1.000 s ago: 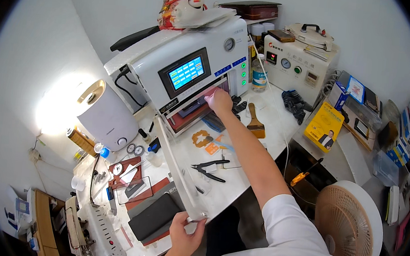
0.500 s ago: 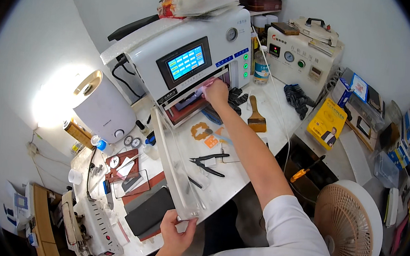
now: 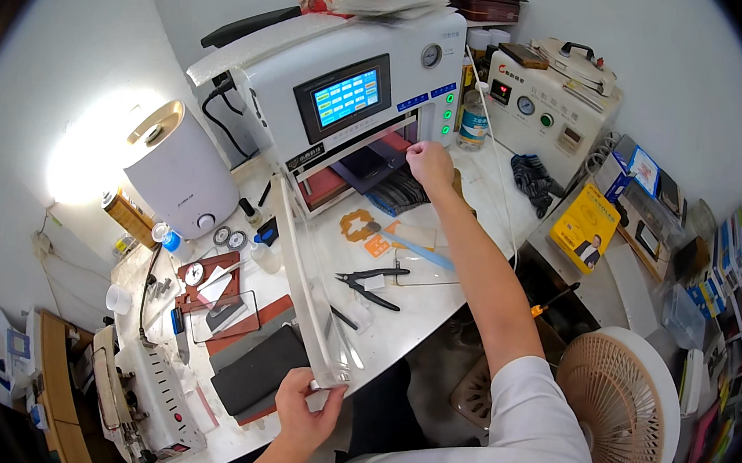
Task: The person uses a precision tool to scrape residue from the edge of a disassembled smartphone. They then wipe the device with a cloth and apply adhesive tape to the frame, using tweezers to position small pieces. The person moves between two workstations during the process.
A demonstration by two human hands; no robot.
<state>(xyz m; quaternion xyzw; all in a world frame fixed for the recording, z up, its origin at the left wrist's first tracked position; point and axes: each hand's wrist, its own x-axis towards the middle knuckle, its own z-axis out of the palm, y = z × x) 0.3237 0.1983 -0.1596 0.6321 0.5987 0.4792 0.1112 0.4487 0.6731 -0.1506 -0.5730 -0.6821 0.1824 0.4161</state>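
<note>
My right hand (image 3: 430, 166), fingers curled, grips at the right edge of a dark flat plate (image 3: 364, 164) sticking out of the opening in a white machine (image 3: 428, 78) with a lit screen. My left hand (image 3: 307, 407) pinches the near end of the clear door (image 3: 313, 288) that stands swung out from the machine. Below the opening are a dark striped glove (image 3: 396, 196), an orange cut-out (image 3: 357, 224), a blue strip (image 3: 426, 254) and black pliers (image 3: 370, 289).
At left stand a humidifier (image 3: 180, 179), a red board with gauges (image 3: 208, 279) and a dark pad (image 3: 257, 371). At right are a second machine (image 3: 549, 115), gloves (image 3: 534, 184), a yellow box (image 3: 585, 228) and a fan (image 3: 620, 412) beside the desk.
My right hand has moved right and slightly down, and more of the dark plate shows outside the opening. My left hand and the door end have shifted slightly left.
</note>
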